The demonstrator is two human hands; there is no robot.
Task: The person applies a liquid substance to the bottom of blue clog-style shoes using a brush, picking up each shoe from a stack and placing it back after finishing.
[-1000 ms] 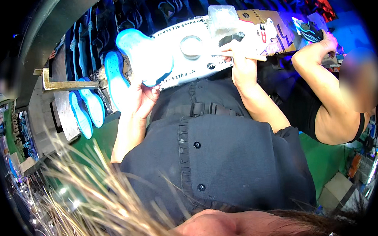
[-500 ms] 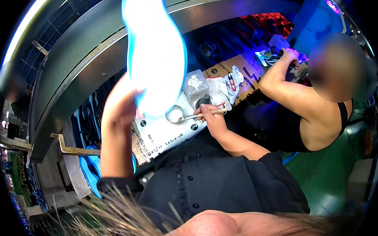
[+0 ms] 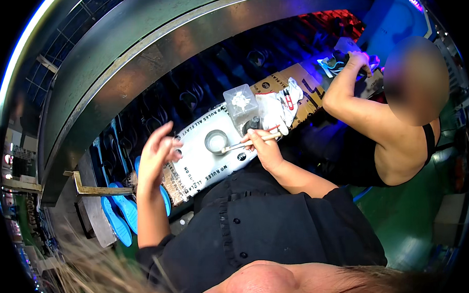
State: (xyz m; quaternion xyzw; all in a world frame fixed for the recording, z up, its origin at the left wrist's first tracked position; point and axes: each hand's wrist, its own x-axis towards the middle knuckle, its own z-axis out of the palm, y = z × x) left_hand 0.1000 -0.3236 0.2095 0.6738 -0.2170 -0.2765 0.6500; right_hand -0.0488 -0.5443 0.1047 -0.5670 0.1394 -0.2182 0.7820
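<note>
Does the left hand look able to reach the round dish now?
Probably yes. The left hand looks empty, with nothing visible between it and the dish; the brush in the right hand is at its right side.

A bowl [image 3: 207, 141] stands on the board [image 3: 193, 162], its near right edge meeting the tip of a brush [image 3: 268, 137], whose handle runs rightward through the right hand [image 3: 264, 148]. Behind the bowl, to the right, is a box [image 3: 247, 115]; right of that lies a cloth [image 3: 271, 108], with clippers [image 3: 288, 99] on top. Cardboard [image 3: 305, 82] extends farther right, towards a co-worker [image 3: 394, 146]. The left hand [image 3: 156, 154] is left of the bowl (soles [image 3: 116, 220] lie farther left, beyond the forearm).
</note>
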